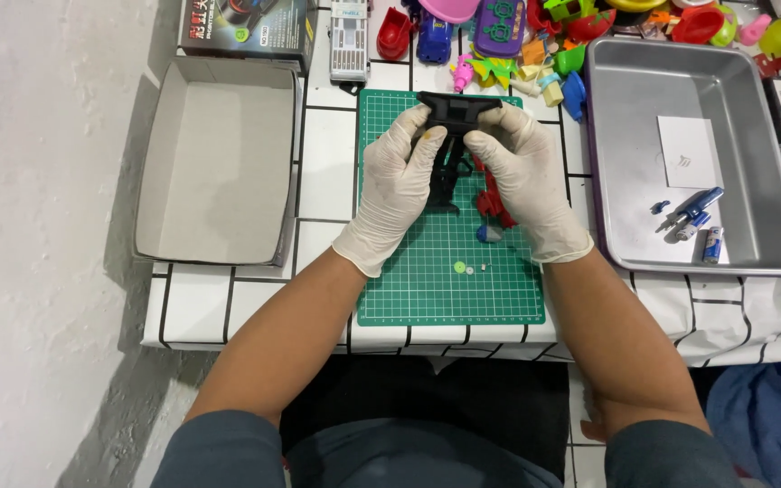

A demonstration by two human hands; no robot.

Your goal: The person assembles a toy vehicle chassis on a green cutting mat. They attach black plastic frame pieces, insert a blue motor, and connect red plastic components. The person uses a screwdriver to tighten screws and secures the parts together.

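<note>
Green mat (499, 289), gloved hands (397, 185) around black toy (456, 110)

An open, empty grey cardboard box (219, 163) lies at nine o'clock of the green mat. At eleven o'clock stands a dark printed package (246, 29); a white paper slip (689, 151) rests in the tray at three o'clock.

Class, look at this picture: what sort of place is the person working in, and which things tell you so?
Probably a home hobby or toy-repair bench. A green cutting mat covers the tablecloth, a metal tray holds small tools, and colourful plastic toys crowd the back edge. Both gloved hands, left hand and right hand, grip a black plastic part.
</note>
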